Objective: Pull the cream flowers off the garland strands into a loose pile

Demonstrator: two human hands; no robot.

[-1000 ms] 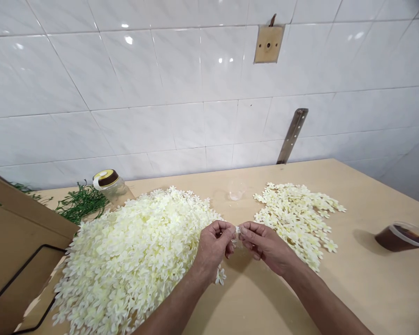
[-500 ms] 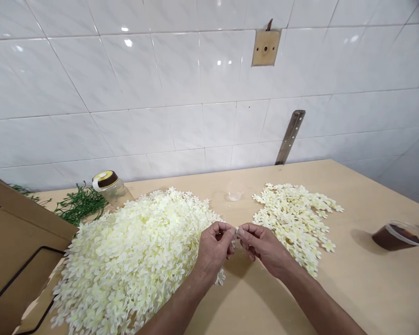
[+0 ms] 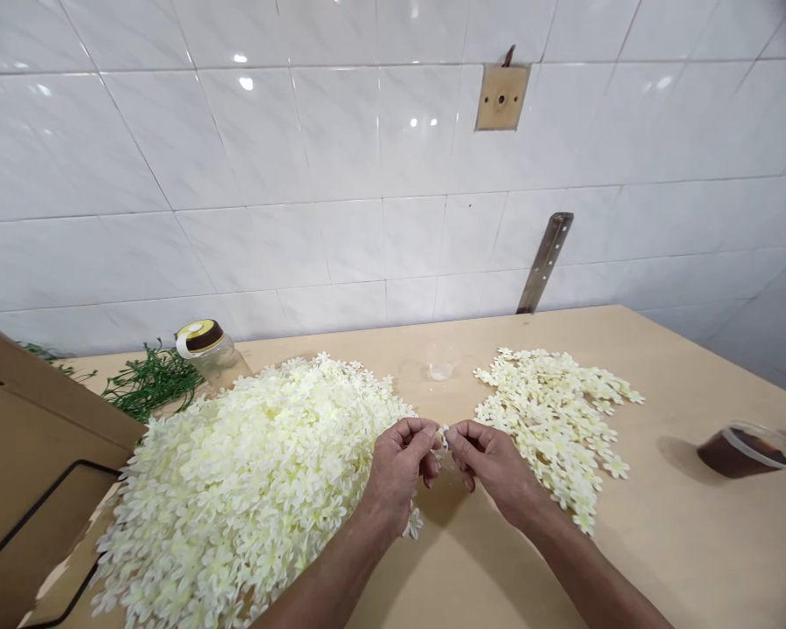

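Note:
My left hand (image 3: pixel 403 459) and my right hand (image 3: pixel 488 459) meet fingertip to fingertip above the table. Between them is a small white artificial flower (image 3: pixel 444 437), mostly covered by the fingers. Both hands pinch it with thumb and forefinger. A large heap of cream-white artificial flowers (image 3: pixel 262 472) lies left of and partly behind my left hand. Beyond my right hand spreads a smaller, flatter pile of the same flowers (image 3: pixel 556 411). A small clear cup (image 3: pixel 441 362) stands behind the hands, between the two piles.
A clear jar (image 3: pixel 219 354) with a brown and yellow lid leans behind the big heap, beside green artificial sprigs (image 3: pixel 150 384). Cardboard (image 3: pixel 45 428) stands at the left edge. To the right is a tub of dark liquid (image 3: pixel 747 450). A tiled wall (image 3: pixel 341 236) closes the back.
My hands stay almost in place, with the fingertips slightly farther apart and a bit more of the white flower showing between them. The view has shifted a little.

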